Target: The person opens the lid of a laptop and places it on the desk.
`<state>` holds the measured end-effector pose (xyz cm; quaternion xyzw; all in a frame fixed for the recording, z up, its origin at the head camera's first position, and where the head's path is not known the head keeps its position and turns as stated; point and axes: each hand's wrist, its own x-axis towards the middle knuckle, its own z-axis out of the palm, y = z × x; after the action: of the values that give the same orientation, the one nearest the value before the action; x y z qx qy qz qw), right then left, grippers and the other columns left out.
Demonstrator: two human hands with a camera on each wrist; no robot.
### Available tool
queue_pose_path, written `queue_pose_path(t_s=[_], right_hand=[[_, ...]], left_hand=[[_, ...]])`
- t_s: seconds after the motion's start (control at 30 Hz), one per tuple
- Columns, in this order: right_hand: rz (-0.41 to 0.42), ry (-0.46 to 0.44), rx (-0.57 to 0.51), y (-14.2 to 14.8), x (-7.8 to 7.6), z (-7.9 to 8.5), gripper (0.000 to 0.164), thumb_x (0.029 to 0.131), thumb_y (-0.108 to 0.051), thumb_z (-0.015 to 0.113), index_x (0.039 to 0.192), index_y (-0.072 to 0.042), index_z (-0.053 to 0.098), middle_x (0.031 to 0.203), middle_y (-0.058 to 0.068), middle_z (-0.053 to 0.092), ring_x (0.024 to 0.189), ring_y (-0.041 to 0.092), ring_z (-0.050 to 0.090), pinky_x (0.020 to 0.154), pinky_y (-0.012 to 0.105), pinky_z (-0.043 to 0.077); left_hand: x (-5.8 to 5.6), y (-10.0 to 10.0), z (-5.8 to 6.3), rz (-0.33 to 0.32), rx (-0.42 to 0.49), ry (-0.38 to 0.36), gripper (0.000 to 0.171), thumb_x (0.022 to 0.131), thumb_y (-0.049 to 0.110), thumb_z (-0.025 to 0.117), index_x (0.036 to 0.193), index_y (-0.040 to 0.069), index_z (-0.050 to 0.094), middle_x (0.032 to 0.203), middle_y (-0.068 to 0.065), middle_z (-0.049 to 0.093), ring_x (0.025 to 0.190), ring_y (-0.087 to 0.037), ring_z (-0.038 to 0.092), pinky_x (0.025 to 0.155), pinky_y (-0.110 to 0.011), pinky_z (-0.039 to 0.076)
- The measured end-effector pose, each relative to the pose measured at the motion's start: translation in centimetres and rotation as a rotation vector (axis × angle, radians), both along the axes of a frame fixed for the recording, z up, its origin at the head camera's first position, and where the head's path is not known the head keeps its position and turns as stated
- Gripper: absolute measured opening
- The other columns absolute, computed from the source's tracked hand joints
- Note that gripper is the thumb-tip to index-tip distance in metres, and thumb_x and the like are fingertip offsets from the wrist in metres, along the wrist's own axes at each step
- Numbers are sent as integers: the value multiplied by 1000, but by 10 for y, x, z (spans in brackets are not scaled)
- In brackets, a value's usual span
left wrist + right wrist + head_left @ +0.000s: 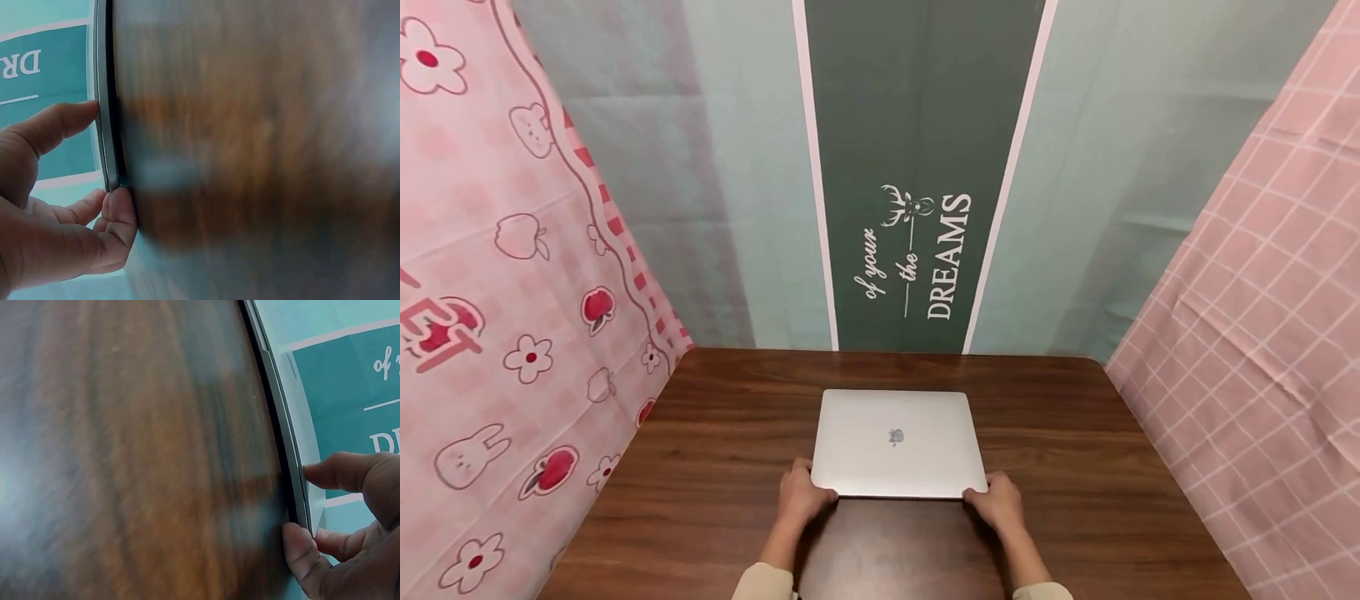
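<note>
A closed silver laptop (pixel 865 454) with a dark apple logo lies lid up on the wooden table. My left hand (pixel 800 500) grips its near left corner, the thumb along the front edge and the other fingers around the side. At the near right corner, my right hand (pixel 1000 502) holds it in a mirrored way. The left wrist view has the laptop's thin edge (pixel 106 119) between thumb and curled fingers (pixel 119 212). Likewise, the right wrist view shows the edge (pixel 286 425) pinched at the corner, with a fingertip (pixel 300 544) against its underside.
The brown wood-grain table (pixel 715 467) extends around the laptop. Behind it hangs a green curtain (pixel 902 100) with white lettering and a deer head. Pink patterned cloths flank the table, a fruit-and-flower one (pixel 542 275) on the left and a checked one (pixel 1255 317) on the right.
</note>
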<state>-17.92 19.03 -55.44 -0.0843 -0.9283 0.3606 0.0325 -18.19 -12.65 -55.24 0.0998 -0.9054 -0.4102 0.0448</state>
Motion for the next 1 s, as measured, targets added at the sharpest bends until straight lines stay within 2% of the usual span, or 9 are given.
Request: queue_pose_path(t_s=[0.17, 0.4, 0.5, 0.53, 0.8, 1.0], right_hand=[[7, 72, 3, -2, 7, -8, 36, 62, -18, 73, 83, 10, 63, 77, 18, 59, 73, 36, 55, 64, 45, 44], [-14, 23, 1, 4, 12, -3, 42, 63, -18, 76, 89, 12, 61, 81, 18, 61, 79, 37, 57, 69, 48, 44], [-17, 12, 21, 8, 14, -2, 43, 64, -17, 77, 90, 13, 60, 81, 18, 61, 79, 36, 57, 70, 47, 44], [-18, 9, 24, 8, 15, -2, 43, 64, -16, 77, 91, 13, 60, 81, 18, 61, 80, 36, 57, 70, 47, 44], [-15, -26, 93, 8, 25, 0, 45, 65, -22, 76, 91, 11, 59, 80, 19, 62, 78, 36, 57, 66, 49, 44], [-13, -44, 100, 9, 29, 1, 46, 64, -18, 78, 95, 11, 59, 83, 20, 61, 82, 39, 57, 68, 50, 44]], left_hand=[[9, -2, 3, -3, -3, 18, 62, 50, 8, 84, 102, -9, 54, 87, -21, 58, 87, -41, 53, 74, -48, 45], [12, 0, -5, -22, 8, 89, 59, 51, 10, 84, 97, -8, 54, 82, -21, 58, 80, -41, 55, 68, -46, 46], [13, 3, -5, -19, 25, 85, 58, 49, 9, 84, 97, -8, 55, 82, -20, 60, 79, -39, 56, 69, -45, 46], [14, 4, -2, -16, 38, 63, 59, 48, 8, 84, 98, -7, 56, 83, -20, 61, 81, -40, 56, 71, -47, 46], [21, 3, -2, -8, 24, 26, 58, 49, 6, 85, 99, -6, 57, 82, -16, 62, 77, -32, 57, 68, -43, 47], [22, 4, -2, -2, 11, 28, 59, 49, 7, 85, 99, -6, 58, 84, -18, 63, 80, -37, 58, 69, -46, 47]])
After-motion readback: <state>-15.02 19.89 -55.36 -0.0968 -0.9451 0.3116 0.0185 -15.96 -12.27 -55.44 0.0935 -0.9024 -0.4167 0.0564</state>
